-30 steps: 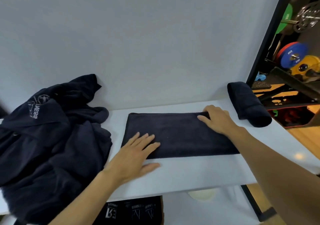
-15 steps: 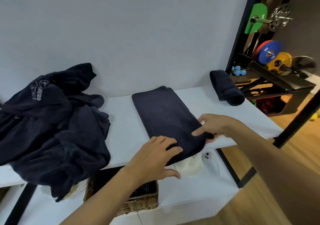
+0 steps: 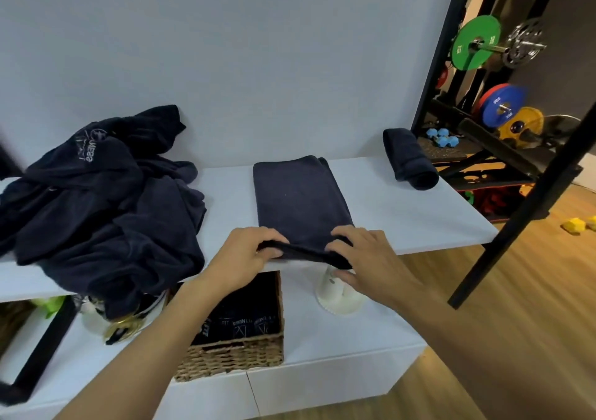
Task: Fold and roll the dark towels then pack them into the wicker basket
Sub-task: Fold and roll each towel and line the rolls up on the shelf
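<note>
Turned a quarter-turn since a second ago, the folded dark towel [image 3: 300, 200] now lies lengthwise on the white upper shelf [image 3: 419, 222], where it had stretched crosswise under two flat palms. Both hands have come to its near short end. The left hand [image 3: 248, 255] and the right hand [image 3: 364, 258] each pinch that edge, fingers curled over the top and thumbs beneath, and the edge is lifted slightly over the shelf's front lip.

The towel's long axis runs from about 6 o'clock at the hands to 12 o'clock at the wall, with the far end leaning a little toward 11. The change suggests the folding is finished and the roll is about to start, away from the person.

A finished rolled towel [image 3: 409, 161] rests at 2 o'clock near the shelf's right end, well apart from the one in hand. A heap of unfolded dark towels [image 3: 96, 209] waits at 9 o'clock. The wicker basket [image 3: 232, 352] sits on the lower shelf at 6 o'clock, below the hands, with dark rolls already inside.
</note>
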Available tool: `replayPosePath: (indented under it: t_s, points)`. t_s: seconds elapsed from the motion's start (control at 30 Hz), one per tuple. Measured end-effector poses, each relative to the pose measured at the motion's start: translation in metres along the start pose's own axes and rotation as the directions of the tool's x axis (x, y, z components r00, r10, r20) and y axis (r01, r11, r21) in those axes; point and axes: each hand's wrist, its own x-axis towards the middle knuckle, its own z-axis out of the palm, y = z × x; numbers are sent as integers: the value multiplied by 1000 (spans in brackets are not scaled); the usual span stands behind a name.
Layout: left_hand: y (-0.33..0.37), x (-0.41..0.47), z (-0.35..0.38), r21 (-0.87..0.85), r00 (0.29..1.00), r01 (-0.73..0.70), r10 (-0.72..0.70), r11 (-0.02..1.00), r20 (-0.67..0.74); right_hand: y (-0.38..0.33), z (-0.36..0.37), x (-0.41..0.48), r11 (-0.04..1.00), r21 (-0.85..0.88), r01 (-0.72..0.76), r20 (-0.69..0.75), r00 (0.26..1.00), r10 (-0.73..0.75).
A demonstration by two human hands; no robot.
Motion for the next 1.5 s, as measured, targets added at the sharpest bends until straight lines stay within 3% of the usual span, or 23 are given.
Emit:
replayPosePath:
  t_s: [0.03,0.1,0.23,0.33,0.4,0.47,0.53,0.6,0.73,0.8,0.9,1.0,1.1,1.23,1.33,1.43,1.5]
  points:
    - [0,2,-5,-34,998,59,-58,998,19,2,3,2,1000,15,3,-76,997,-2]
    - [-1,4,-11,-114,989,150,-146,982,37,6,-1,8,986,161,-44,-86,995,58]
    - [-1,10,-12,-289,951,292,-308,912,-11,23,-10,20,783,576,-234,57,967,247]
    - [0,16,-4,-358,906,374,-419,856,-57,33,-11,36,681,659,-321,115,937,331]
    - [-1,20,0,-357,869,427,-486,831,-91,37,-7,42,681,641,-353,135,926,353]
    - [1,22,4,-300,844,465,-520,833,-135,37,0,42,823,507,-257,27,959,283]
    - [1,24,8,-217,846,458,-498,862,-192,38,7,39,964,262,-50,-157,983,94]
    - [1,22,11,-81,887,375,-383,923,-259,42,10,35,990,63,122,-250,963,-103]
    - [-9,8,14,150,976,101,-69,983,-205,53,9,28,985,-58,163,-69,984,-167]
    - [-20,1,12,326,996,12,18,945,-90,53,6,31,988,-34,152,-10,988,-152]
    - [-25,7,5,529,989,-98,143,843,-45,49,1,41,987,110,118,30,992,-122]
    - [-13,19,-1,436,995,-76,97,897,-27,49,-6,51,954,299,29,96,994,-60]
    - [-12,31,-5,152,986,166,-163,974,-31,52,-10,65,842,504,-195,221,971,93]
    - [-21,46,-7,-150,936,340,-350,928,-46,57,-2,84,716,602,-354,262,934,242]
    - [-23,55,-5,-124,926,345,-359,930,-119,55,6,92,855,457,-246,93,969,230]
    - [-22,57,-2,81,943,283,-262,956,-206,54,12,88,985,175,14,-123,992,8]
    - [-26,53,-2,177,965,200,-163,964,-203,62,13,82,988,88,124,-94,989,-116]
